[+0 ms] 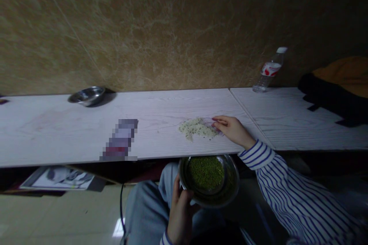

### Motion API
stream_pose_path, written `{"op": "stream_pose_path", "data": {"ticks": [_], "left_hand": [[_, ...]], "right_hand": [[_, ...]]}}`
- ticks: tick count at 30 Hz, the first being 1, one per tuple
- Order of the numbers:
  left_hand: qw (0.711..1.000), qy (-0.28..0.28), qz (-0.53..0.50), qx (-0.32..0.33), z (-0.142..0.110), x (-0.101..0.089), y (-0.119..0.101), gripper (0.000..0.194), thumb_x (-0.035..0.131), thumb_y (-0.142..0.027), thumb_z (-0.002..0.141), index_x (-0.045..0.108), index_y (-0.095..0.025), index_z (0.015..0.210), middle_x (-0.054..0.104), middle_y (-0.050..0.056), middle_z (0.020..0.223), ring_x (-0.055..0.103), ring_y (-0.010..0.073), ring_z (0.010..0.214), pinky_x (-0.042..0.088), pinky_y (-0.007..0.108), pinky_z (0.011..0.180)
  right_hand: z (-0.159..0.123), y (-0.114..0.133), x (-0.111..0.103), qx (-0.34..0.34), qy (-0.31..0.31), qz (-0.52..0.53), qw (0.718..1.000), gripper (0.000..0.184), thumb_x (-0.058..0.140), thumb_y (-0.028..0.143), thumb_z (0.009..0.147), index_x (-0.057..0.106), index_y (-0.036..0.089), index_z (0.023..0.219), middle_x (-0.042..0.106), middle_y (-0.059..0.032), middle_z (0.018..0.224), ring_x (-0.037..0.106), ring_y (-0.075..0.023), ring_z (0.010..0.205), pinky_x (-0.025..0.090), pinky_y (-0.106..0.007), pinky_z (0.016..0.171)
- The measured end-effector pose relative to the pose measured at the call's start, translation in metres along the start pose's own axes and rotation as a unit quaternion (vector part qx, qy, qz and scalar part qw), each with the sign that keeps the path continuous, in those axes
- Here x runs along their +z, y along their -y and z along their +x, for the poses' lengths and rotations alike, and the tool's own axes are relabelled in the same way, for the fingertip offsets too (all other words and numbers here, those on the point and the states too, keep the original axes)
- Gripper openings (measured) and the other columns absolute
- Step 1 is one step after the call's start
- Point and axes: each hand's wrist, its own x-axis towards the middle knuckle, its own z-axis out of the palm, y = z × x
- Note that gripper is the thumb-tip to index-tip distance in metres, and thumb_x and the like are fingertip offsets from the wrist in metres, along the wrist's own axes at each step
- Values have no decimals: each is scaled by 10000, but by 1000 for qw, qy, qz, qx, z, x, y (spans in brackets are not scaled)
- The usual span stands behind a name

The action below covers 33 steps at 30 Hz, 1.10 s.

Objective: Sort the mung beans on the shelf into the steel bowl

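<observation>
My left hand [182, 214] grips the near left rim of a metal bowl [234, 193], thumb over the edge. The bowl is tilted just below the table's front edge, above my lap, and green mung beans [206, 172] lie in it. On the white table, a loose flat pile of white rice [195, 127] is mixed with scattered dark or green specks. At its right end is my right hand [231, 128], low over the tabletop. Its index finger and thumb are apart, with nothing visible between them; the other fingers are partly hidden.
A second metal bowl [89, 96] stands near the wall at the left. A blurred-out flat item [120, 139] lies left of the rice. Toward the right are a plastic bottle [268, 71] and a black and orange bag [339, 84]. Below the table sits an open drawer [61, 178].
</observation>
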Motion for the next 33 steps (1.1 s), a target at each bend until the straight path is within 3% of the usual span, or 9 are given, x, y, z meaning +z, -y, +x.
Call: {"op": "stream_pose_path", "data": {"ticks": [6, 13, 19, 23, 33], "left_hand": [[1000, 6, 1, 4, -1, -3, 0, 728, 533, -229, 739, 289, -310, 1420, 535, 92, 1242, 530, 255, 989, 518, 364, 672], [1000, 17, 3, 7, -4, -2, 0, 730, 512, -223, 750, 263, -332, 1427, 495, 81, 1305, 528, 257, 1030, 521, 359, 683], [1000, -15, 2, 14, -6, 4, -1, 740, 530, -232, 717, 306, -326, 1416, 544, 68, 1237, 560, 242, 981, 519, 325, 650], [1000, 10, 5, 9, -5, 2, 0, 742, 542, -232, 733, 289, -335, 1422, 522, 59, 1261, 545, 214, 978, 510, 293, 658], [1000, -2, 15, 19, -6, 2, 4, 739, 520, -255, 722, 290, -329, 1420, 530, 67, 1226, 538, 228, 966, 477, 261, 576]], "right_hand": [[-8, 2, 1, -12, 14, 1, 1000, 258, 569, 163, 785, 666, 151, 1024, 731, -101, 916, 691, -211, 852, 547, -392, 823], [-13, 4, 1, -32, 24, -6, 999, 238, 563, 170, 790, 672, 165, 1002, 733, -82, 927, 693, -191, 841, 551, -358, 816], [-15, 6, 0, -41, 25, -17, 999, 227, 580, 180, 776, 685, 176, 977, 732, -79, 941, 691, -199, 853, 554, -362, 810], [-17, 8, 1, -41, 30, -26, 998, 229, 577, 178, 776, 690, 180, 975, 732, -77, 941, 690, -204, 854, 553, -369, 808], [-27, 13, -11, -46, 29, -36, 998, 241, 577, 187, 776, 692, 169, 987, 728, -84, 969, 682, -198, 876, 540, -358, 831]]}}
